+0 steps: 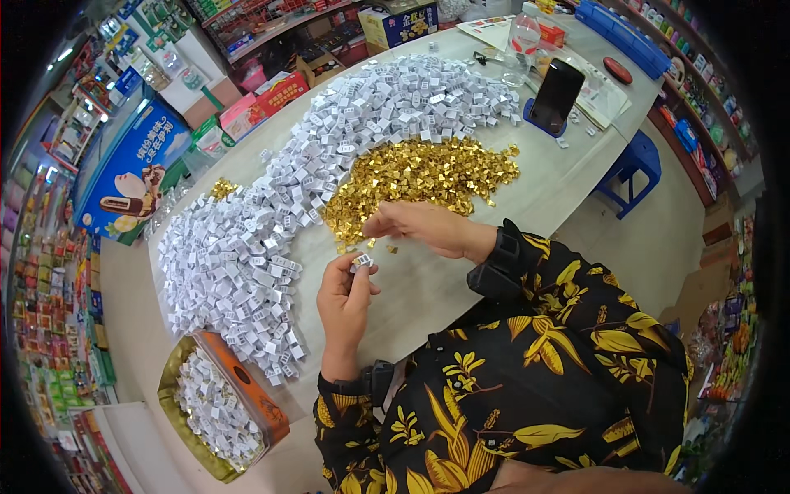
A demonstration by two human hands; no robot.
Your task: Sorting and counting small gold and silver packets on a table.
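My left hand [346, 298] is closed, thumb and fingers pinching a small white printed piece [361, 261] that has a bit of gold on it. To its upper right, my right hand [428, 228] hovers at the near edge of a heap of small shiny gold pieces [428, 177]. Its fingers are bent and pressed together; whatever is between the tips is hidden. Several loose gold bits lie on the table just below this hand. A long heap of small white printed pieces [239, 247] curves from the left side round behind the gold heap.
An orange box [267, 412] with a gold lining, filled with white pieces, stands at the table's near left. A phone [556, 97] leans in a blue stand on the pale table [568, 177], near a clear bottle [523, 37]. A blue stool [634, 169] stands right. Stocked shelves surround the table.
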